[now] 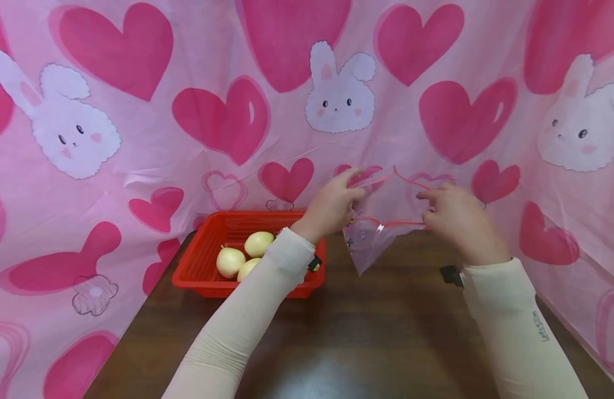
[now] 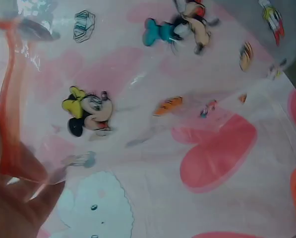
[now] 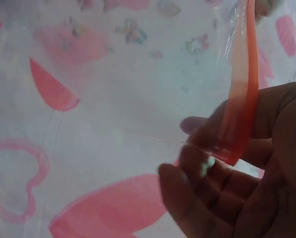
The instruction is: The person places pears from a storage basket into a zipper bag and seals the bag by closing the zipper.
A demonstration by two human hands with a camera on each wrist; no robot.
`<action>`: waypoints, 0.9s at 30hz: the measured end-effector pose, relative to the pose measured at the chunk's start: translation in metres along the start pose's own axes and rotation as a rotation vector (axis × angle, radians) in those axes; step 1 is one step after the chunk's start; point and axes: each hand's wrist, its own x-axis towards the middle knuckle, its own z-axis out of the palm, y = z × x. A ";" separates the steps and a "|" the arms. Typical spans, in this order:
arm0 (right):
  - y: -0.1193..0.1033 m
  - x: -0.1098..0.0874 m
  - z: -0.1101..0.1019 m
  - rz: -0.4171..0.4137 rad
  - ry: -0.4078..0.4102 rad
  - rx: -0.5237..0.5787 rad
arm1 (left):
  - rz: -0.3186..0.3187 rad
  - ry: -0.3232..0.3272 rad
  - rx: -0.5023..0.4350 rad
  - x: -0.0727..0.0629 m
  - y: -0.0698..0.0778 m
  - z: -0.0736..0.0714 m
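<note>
Left hand: the left hand [image 1: 332, 208] is gripping the bag at the left end of its mouth; in the left wrist view, where only a part of this hand is visible, the red strip passes over its fingers.
Right hand: the right hand [image 1: 454, 219] holds the opposite end of the mouth, with fingers bent about the red strip, as the right wrist view shows also.
Bag: the transparent bag [image 1: 365, 249] hangs between the two hands, above the table and just right of the basket in the head view; one corner points downward. Small coloured cartoon figures are printed on it.
Mouth: it is spread apart, and its red strip [image 1: 407, 224] makes two separate lines, one far and one near.
Slider: a small white slider [image 1: 380, 228] sits on the near line, between the hands.
Sleeves: both arms wear cream sleeves; the right sleeve [image 1: 511, 316] carries small dark lettering.
Basket: a red plastic basket [image 1: 207, 285] stands on the table, partly behind the left forearm.
Fruits: three pale yellow fruits [image 1: 230, 262] are visible inside the basket; the arm covers a part of it.
Table: the table [image 1: 367, 332] is dark brown, with wood grain.
Cloth: behind and at both sides hangs a pink cloth [image 1: 282, 133] with hearts and white rabbits.
</note>
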 end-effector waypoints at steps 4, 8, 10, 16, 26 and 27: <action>-0.006 -0.002 0.005 -0.046 0.073 -0.002 | -0.043 -0.176 0.054 -0.002 0.000 0.001; -0.008 -0.004 0.010 -0.109 0.207 -0.033 | -0.160 -0.274 0.120 -0.006 -0.001 0.005; -0.008 -0.004 0.012 -0.133 0.239 -0.045 | -0.206 -0.241 0.159 -0.007 -0.001 0.007; -0.007 -0.004 0.016 -0.120 0.212 -0.055 | -0.282 -0.077 0.325 -0.007 -0.001 0.006; 0.004 -0.006 0.001 -0.004 0.065 0.063 | -0.349 -0.311 0.056 -0.008 0.011 -0.015; 0.005 -0.006 -0.002 -0.001 0.056 0.086 | -0.351 -0.338 -0.002 -0.007 0.012 -0.019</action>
